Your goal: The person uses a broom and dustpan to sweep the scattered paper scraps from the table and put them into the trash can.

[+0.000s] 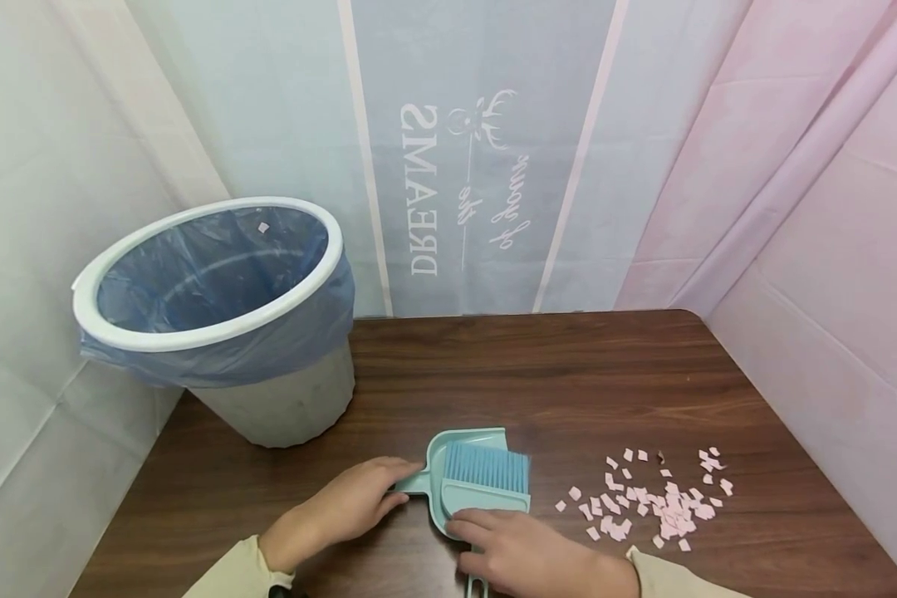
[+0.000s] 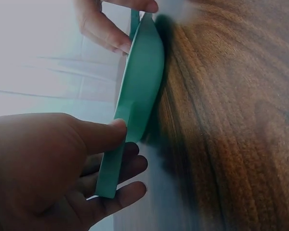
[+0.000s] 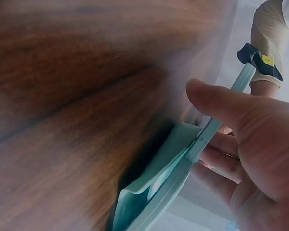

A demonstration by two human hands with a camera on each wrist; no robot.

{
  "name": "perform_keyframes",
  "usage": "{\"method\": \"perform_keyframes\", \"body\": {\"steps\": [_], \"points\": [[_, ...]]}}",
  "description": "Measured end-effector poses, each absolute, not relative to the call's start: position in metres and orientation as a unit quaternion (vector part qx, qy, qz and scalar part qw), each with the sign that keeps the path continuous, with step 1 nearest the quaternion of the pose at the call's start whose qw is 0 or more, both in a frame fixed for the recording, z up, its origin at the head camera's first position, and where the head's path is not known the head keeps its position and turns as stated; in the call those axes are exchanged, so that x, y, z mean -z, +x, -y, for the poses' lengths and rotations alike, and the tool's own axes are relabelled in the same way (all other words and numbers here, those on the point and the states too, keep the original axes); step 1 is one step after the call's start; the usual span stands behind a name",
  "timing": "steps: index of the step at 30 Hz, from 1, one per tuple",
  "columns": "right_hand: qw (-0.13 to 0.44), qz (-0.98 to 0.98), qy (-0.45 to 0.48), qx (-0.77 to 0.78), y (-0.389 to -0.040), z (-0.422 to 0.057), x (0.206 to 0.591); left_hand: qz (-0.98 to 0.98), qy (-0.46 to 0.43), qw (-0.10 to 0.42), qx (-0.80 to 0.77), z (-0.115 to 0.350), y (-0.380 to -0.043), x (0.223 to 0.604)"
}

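Note:
A light teal dustpan [image 1: 435, 473] lies near the front of the table, its mouth facing right. Resting in the pan is a matching hand brush [image 1: 486, 496] with blue bristles pointing away from me. My left hand [image 1: 359, 498] pinches the dustpan's handle [image 2: 113, 168] between thumb and fingers. Over the brush's near side is my right hand [image 1: 519, 548]; its thumb and fingers lie on either side of the brush handle [image 3: 209, 137]. Small pale pink paper scraps [image 1: 673, 511] are scattered on the table to the right of both tools.
At the back left stands a grey bin [image 1: 299, 407] with a white rim and a blue liner bag [image 1: 217, 274]. One scrap [image 1: 263, 227] clings inside the bag. The dark wooden table [image 1: 493, 374] has printed cloth [image 1: 478, 282] behind it and cloth walls on both sides.

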State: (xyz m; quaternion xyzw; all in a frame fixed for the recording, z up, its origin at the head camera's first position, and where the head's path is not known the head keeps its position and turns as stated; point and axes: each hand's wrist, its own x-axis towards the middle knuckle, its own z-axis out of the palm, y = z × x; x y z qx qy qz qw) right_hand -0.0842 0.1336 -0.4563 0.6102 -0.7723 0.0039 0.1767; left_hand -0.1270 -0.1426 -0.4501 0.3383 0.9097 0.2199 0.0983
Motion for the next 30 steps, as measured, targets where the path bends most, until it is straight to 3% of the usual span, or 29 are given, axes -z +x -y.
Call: {"method": "perform_keyframes", "body": {"steps": [10,30], "points": [[0.198,0.766,0.612,-0.009,-0.085,-0.134,0.459,-0.91,0.346,0.082,-0.212,0.144,-0.127,0.451],[0.233,0.786,0.515,-0.25,-0.101,-0.138,0.436,-0.907,0.362,0.051,-0.208,0.14,-0.125,0.455]]}}
